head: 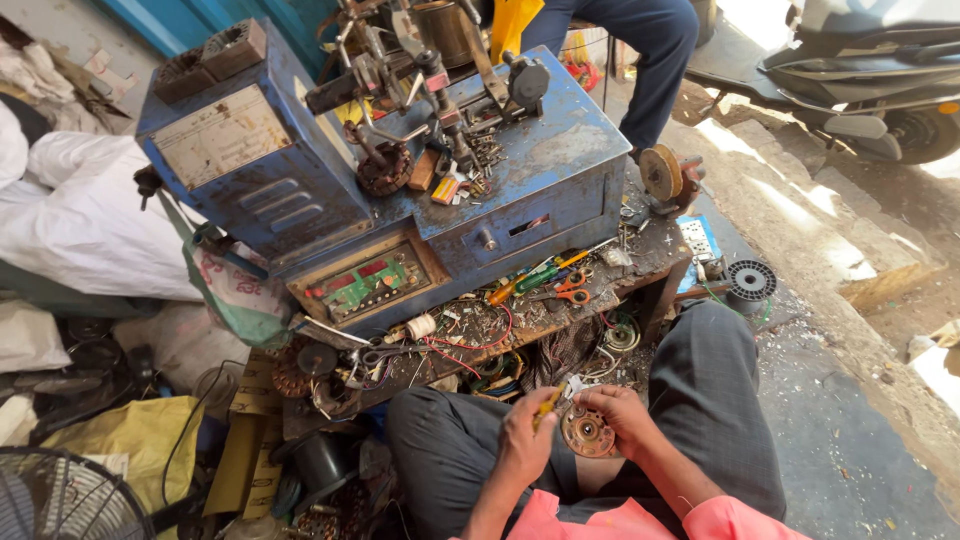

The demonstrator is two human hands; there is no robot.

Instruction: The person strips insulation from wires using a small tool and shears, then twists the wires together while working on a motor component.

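I sit with my knees apart in grey trousers. My right hand (622, 415) holds a round copper-wound motor stator (587, 432) over my lap. Beside it, my left hand (525, 438) grips a small yellow-handled tool (549, 402), its tip toward the stator's edge. Both hands are close together, just in front of the low cluttered workbench (655, 255).
A worn blue winding machine (420, 170) fills the bench, with a control panel (365, 283), scissors (573, 291), screwdrivers and wire scraps before it. A black spool (750, 281) lies right. Another person's leg (655, 60) stands behind. White sacks (80, 220) and a fan (60, 500) crowd the left.
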